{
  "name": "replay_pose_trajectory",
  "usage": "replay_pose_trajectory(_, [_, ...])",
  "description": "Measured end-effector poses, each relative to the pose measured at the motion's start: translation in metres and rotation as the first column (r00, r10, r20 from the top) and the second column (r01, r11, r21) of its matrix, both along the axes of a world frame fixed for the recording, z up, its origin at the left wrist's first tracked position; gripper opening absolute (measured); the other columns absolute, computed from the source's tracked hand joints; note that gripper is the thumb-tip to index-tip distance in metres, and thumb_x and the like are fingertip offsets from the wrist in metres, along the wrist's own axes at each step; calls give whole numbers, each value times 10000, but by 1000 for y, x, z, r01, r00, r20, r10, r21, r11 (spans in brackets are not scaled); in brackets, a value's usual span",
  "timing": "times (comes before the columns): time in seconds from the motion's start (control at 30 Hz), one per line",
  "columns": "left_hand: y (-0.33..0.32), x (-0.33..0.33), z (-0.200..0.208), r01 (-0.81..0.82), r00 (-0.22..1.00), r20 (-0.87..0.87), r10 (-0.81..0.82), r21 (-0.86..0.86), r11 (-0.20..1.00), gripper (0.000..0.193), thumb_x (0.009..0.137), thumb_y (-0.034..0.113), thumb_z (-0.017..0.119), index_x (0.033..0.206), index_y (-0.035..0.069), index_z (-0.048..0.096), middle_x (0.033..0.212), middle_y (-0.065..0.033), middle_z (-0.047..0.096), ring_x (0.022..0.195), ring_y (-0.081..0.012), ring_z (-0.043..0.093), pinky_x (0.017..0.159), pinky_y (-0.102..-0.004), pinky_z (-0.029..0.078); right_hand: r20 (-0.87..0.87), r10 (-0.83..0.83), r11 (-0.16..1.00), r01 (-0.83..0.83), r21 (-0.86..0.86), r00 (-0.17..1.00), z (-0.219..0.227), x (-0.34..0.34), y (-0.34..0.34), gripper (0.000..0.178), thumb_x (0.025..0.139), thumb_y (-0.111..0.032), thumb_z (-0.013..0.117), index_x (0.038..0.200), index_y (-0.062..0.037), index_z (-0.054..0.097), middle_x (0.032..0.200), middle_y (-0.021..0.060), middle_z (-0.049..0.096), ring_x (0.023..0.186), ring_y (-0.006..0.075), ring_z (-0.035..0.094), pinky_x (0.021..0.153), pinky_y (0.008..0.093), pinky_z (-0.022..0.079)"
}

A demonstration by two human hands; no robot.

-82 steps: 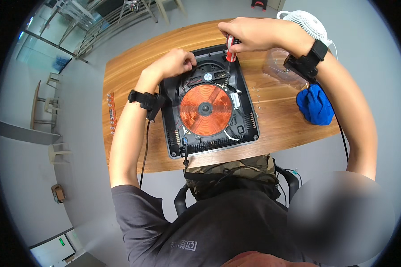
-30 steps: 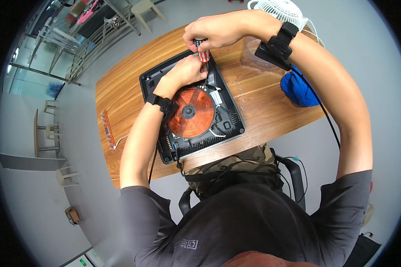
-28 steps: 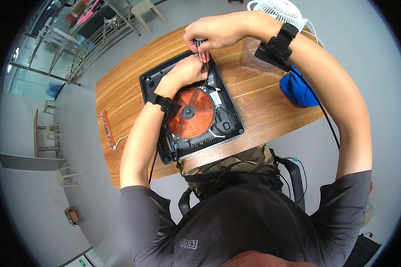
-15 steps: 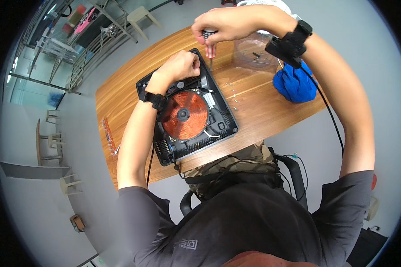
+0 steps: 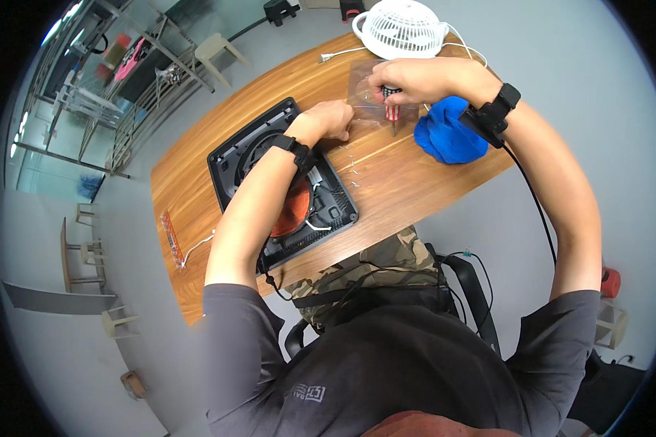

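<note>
On the table lies an opened induction cooker [image 5: 337, 206], its black casing showing a round copper coil [image 5: 293, 211] that my left forearm partly covers. My left hand [image 5: 331, 120] is closed just past the cooker's far right edge, beside a clear plastic box [image 5: 360, 81]. Whatever its fingertips pinch is hidden. My right hand [image 5: 408, 81] grips a screwdriver [image 5: 393, 113] with a red-and-white handle, its shaft pointing down over the table in front of the box. Several small screws [image 5: 354, 172] are scattered between the cooker and a crumpled blue cloth [image 5: 450, 132].
A white fan [image 5: 404, 30] with its cord and plug stands at the table's far right. An orange strip-shaped board [image 5: 171, 239] with a white wire lies at the left edge. A black cable [image 5: 270, 280] hangs from the cooker over the front edge.
My left hand has left the cooker's far end and moved right to the table beside the box. My right hand has carried the screwdriver rightward, away from the cooker. The whole view has shifted.
</note>
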State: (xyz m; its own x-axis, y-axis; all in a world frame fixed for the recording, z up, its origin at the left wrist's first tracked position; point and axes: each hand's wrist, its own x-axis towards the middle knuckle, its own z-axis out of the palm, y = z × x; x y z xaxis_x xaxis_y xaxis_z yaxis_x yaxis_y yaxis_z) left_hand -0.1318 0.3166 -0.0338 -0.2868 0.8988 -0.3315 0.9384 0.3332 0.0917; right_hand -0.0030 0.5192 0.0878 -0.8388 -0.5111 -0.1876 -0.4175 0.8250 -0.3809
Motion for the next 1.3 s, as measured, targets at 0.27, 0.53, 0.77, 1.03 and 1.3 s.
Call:
replay_pose_trajectory(0.27, [7, 9, -8, -47, 998, -40, 42, -132, 990, 237, 786, 168, 796, 987, 44, 779, 1012, -195, 757, 992, -375, 723, 852, -448, 581, -7, -23, 999, 22, -37, 1000, -22, 11, 9, 87, 928, -25, 620, 1003, -9, 578, 1072, 139, 612, 1020, 336, 636, 875, 430, 524])
replay_pose_trajectory(0.53, [0, -1, -24, -15, 997, -73, 13, -25, 1000, 152, 806, 152, 721, 933, 79, 759, 924, -156, 751, 906, -368, 717, 788, -466, 575, -9, 2, 1000, -2, -28, 1000, -25, 7, 6, 93, 917, -30, 633, 963, -16, 553, 1063, 133, 593, 1020, 342, 623, 870, 436, 521])
replay_pose_trajectory(0.77, [-7, 23, -6, 31, 1000, 1, -31, -1, 1000, 190, 784, 132, 745, 969, 89, 729, 925, -127, 744, 923, -353, 706, 803, -450, 559, -54, 10, 999, -9, 34, 998, -22, 6, -5, 91, 921, -41, 639, 963, -30, 559, 1069, 122, 584, 1019, 330, 595, 862, 436, 503])
replay_pose_trajectory(1.03, [-12, 30, -12, 44, 999, -8, -44, 2, 999, 163, 772, 127, 750, 928, 90, 722, 914, -122, 744, 912, -348, 705, 783, -450, 554, -99, 27, 999, -23, 37, 995, -26, 2, -8, 85, 923, -39, 638, 972, -32, 569, 1040, 122, 570, 1000, 331, 594, 859, 437, 498])
replay_pose_trajectory(1.3, [-13, 28, -18, 29, 999, 34, -29, -2, 1000, 140, 797, 181, 745, 902, 89, 736, 881, -131, 747, 873, -358, 709, 761, -455, 558, 32, -64, 996, 66, -56, 997, -16, 9, -18, 82, 921, -7, 630, 936, -18, 550, 1039, 137, 576, 938, 324, 658, 816, 430, 542])
